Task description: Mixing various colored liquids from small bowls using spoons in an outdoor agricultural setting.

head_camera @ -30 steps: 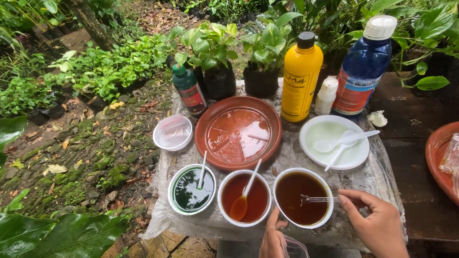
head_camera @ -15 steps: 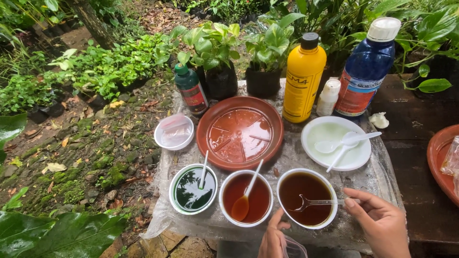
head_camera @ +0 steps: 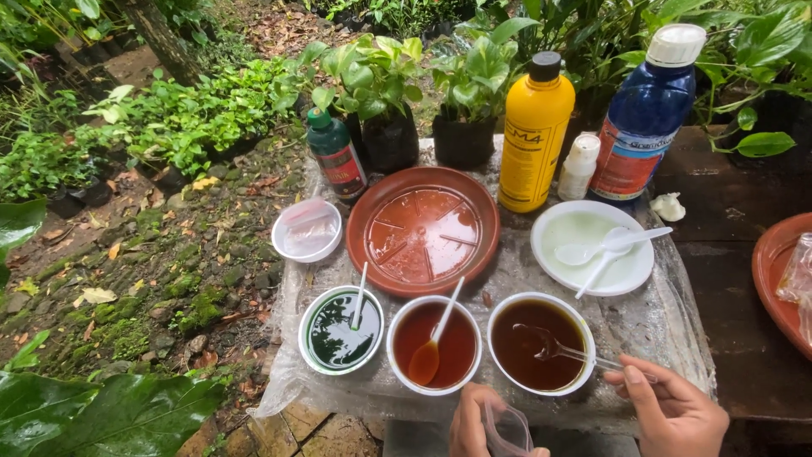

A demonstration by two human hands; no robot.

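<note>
right hand on spoon in brown-liquid bowl, left hand on clear cup

the clear plastic spoon (head_camera: 562,348) lay in the white bowl of dark brown liquid (head_camera: 541,343), front right of the plastic-covered table (head_camera: 668,326), scoop end sunk, handle over the rim toward the person. the right hand (head_camera: 672,410) had thumb and forefinger closed on the handle tip, other fingers loosely curled. spoon looked light, thin, a bit bendy, probably slick where wet; best held at the dry handle end as it was. bowl was nearly full, so likely to slop if tipped.

the left hand (head_camera: 474,423) sat at the bottom edge, fingers wrapped on a small clear cup (head_camera: 507,430); soft thin plastic, light, probably easy to crush. grip only partly shown, frame cut off hand and cup.

just left was a bowl of reddish liquid (head_camera: 434,343) with a spoon, then a bowl of dark green liquid (head_camera: 341,330) with a spoon. behind them a terracotta saucer (head_camera: 423,228) held a film of water. a white plate (head_camera: 592,245) with two plastic spoons sat right of it, a small lidded tub (head_camera: 307,228) left of it. at the back stood a green bottle (head_camera: 337,156), a yellow bottle (head_camera: 535,135), a small white bottle (head_camera: 579,165) and a blue bottle (head_camera: 647,110). another terracotta dish (head_camera: 782,279) was cut off at right; its contents were hard to make out.
</note>
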